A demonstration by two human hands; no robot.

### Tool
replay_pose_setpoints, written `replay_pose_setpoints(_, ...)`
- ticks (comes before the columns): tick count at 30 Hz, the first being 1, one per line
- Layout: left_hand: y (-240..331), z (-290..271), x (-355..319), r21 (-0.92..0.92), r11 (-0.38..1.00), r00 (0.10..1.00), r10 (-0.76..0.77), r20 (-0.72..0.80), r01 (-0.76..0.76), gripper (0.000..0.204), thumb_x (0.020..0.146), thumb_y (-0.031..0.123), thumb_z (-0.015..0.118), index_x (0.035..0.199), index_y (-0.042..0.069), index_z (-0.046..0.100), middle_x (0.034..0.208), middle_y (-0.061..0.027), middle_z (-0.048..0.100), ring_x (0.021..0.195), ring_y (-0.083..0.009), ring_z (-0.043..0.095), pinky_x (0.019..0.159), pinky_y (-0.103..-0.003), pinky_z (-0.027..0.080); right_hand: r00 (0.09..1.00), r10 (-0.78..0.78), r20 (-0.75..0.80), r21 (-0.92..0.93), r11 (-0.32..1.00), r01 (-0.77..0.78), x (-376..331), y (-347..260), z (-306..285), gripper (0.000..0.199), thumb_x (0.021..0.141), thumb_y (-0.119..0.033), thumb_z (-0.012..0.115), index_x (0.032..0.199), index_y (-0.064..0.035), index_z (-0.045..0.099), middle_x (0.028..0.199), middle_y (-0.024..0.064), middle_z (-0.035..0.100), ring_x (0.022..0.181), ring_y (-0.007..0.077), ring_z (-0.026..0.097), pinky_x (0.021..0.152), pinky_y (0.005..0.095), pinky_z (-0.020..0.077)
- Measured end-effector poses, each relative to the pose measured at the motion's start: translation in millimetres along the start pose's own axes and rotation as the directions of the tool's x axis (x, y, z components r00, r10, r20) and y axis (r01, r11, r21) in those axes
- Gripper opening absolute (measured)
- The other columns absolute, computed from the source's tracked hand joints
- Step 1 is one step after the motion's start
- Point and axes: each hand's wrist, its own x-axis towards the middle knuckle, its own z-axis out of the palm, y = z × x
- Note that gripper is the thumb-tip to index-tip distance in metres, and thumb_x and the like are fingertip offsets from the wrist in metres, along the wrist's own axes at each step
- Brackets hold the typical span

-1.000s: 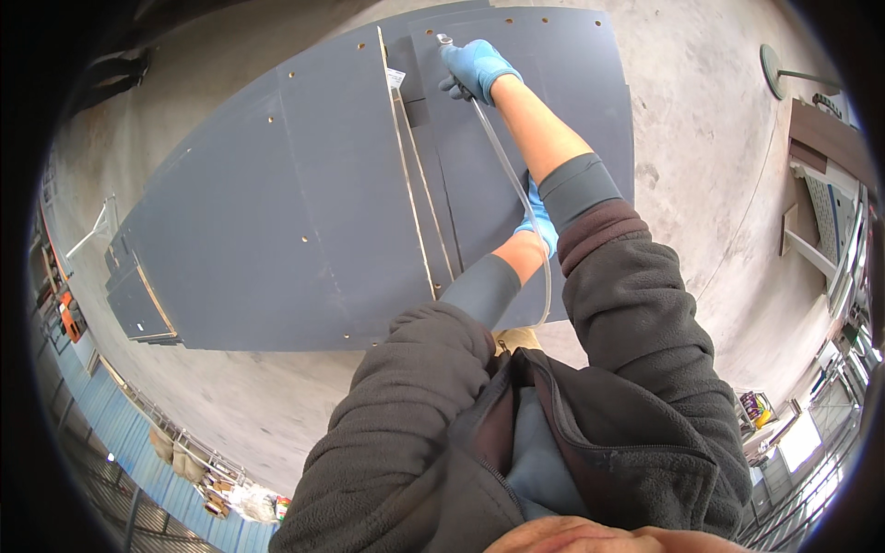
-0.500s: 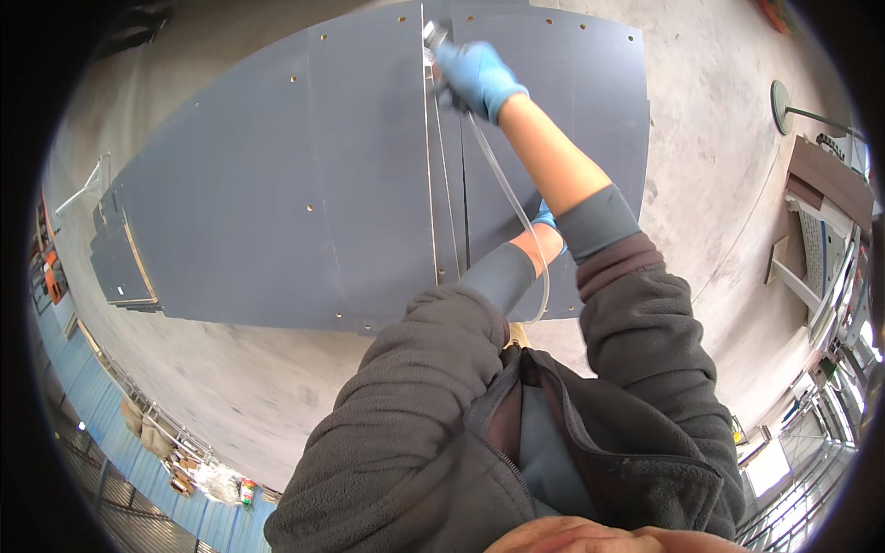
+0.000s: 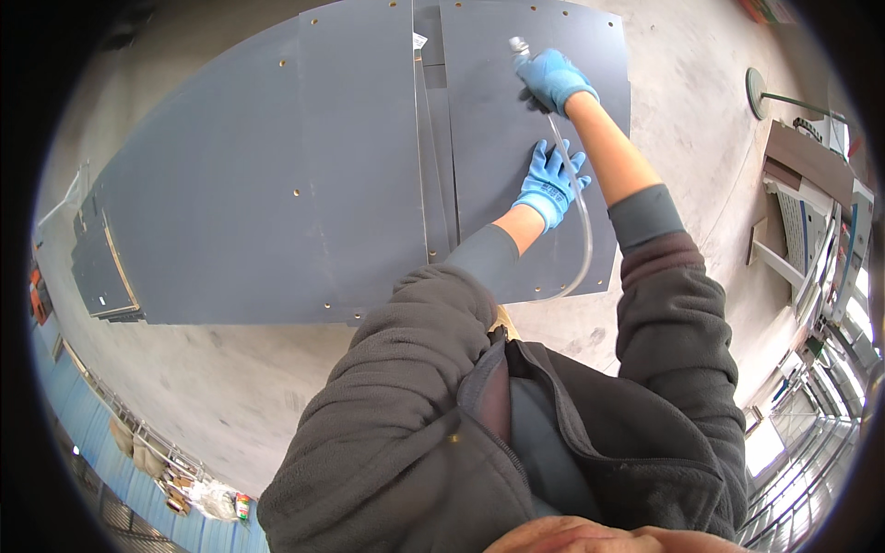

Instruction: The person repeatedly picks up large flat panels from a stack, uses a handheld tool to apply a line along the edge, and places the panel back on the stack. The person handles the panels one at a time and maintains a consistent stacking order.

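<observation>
My right hand [image 3: 557, 79], in a blue glove, is closed round a hose-fed hand tool with a silvery head [image 3: 519, 46]; motion blurs it, and its exact kind does not show. From it a clear hose [image 3: 587, 217] curves down toward my body. My left hand [image 3: 548, 191], gloved in blue too, lies with spread fingers on the grey right-hand panel [image 3: 493, 120]. Beside that panel is a narrow gap with a strip [image 3: 435, 161], then a larger grey panel [image 3: 359, 157]. A small white piece [image 3: 419, 41] sits at the gap's far end.
Small round holes dot the panels' edges. Concrete floor [image 3: 687, 120] surrounds them. At the right are a round-based stand [image 3: 756, 93] and stacked boards [image 3: 811, 161]. Bags and loose items [image 3: 207, 498] lie at the lower left, by a blue wall.
The right hand and tool have moved right, from the gap to above the right-hand panel. My left hand has come out from beneath the right arm, its spread fingers now visible.
</observation>
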Motion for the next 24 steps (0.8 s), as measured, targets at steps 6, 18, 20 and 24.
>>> replay_pose_setpoints(6,-16.1,-3.6,-19.2,-0.126,0.991,0.998,0.057,0.019,-0.055,0.088,0.096,0.054,0.065,0.171,0.029,0.028,0.18,-0.0068,0.017,0.166,-0.0349,0.012,0.131,-0.062,0.011,0.898,-0.022,0.44,-0.012,0.999,0.03,-35.3,61.9,7.9,0.068,0.1,-0.067,0.061,0.089,0.0005,0.068,0.075,0.0117,0.072,0.049,0.0155,0.06,0.046,0.0316,0.0468)
replay_pose_setpoints(18,-175.3,-25.2,13.7,-0.22,0.967,0.968,-0.173,-0.183,0.131,0.073,0.097,0.039,0.064,0.163,0.016,0.045,0.175,-0.0189,0.029,0.162,-0.0367,0.026,0.131,-0.044,0.026,0.995,0.046,0.092,0.362,0.929,-0.077,-95.2,163.5,18.2,0.065,0.104,-0.058,0.051,0.095,0.003,0.07,0.085,0.014,0.077,0.054,0.0184,0.062,0.052,0.038,0.0514)
replay_pose_setpoints(20,-178.6,-15.3,13.3,-0.156,0.986,0.967,-0.095,-0.237,0.059,0.095,0.088,0.049,0.075,0.168,0.016,0.035,0.178,-0.0202,0.02,0.164,-0.0435,0.016,0.132,-0.056,0.02,0.923,-0.009,0.385,0.062,0.998,-0.016,-120.5,161.6,45.3,0.072,0.103,-0.063,0.048,0.086,0.0019,0.073,0.081,0.0126,0.076,0.056,0.0211,0.063,0.057,0.0403,0.0551)
replay_pose_setpoints(24,-165.2,-11.5,13.6,-0.02,0.987,0.927,-0.155,-0.342,0.158,0.063,0.1,0.033,0.063,0.161,0.022,0.049,0.174,-0.0082,0.035,0.163,-0.0286,0.026,0.132,-0.046,0.026,0.559,0.168,0.812,-0.262,0.961,0.092,-218.1,195.6,95.9,0.076,0.099,-0.075,0.056,0.079,-0.0027,0.069,0.066,0.0098,0.07,0.046,0.0175,0.06,0.05,0.034,0.0524)
